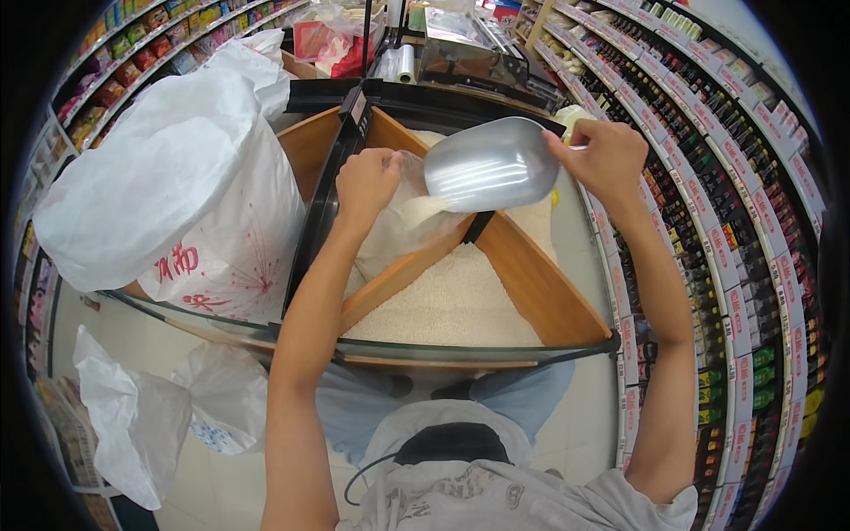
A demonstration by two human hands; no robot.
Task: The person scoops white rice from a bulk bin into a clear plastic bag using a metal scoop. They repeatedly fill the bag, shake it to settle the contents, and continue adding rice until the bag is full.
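My right hand [605,159] grips the short handle of a metal scoop [495,166], which is tilted down to the left. White rice [425,207] spills from its lip into a clear plastic bag [405,232]. My left hand [367,186] pinches the top edge of this bag and holds it up over the bin, left of the scoop. Beneath the hands, a wooden-sided bin is split by slanting wooden dividers [412,275], and loose rice [451,302] fills the front compartment. The inside of the scoop is hidden from view.
A large white woven sack [259,199] with red print stands in the left part of the bin, beyond a black divider [322,199]. A glass rim [465,352] runs along the bin's front. White sacks [143,411] lie at lower left. Stocked shelves [717,265] curve along the right.
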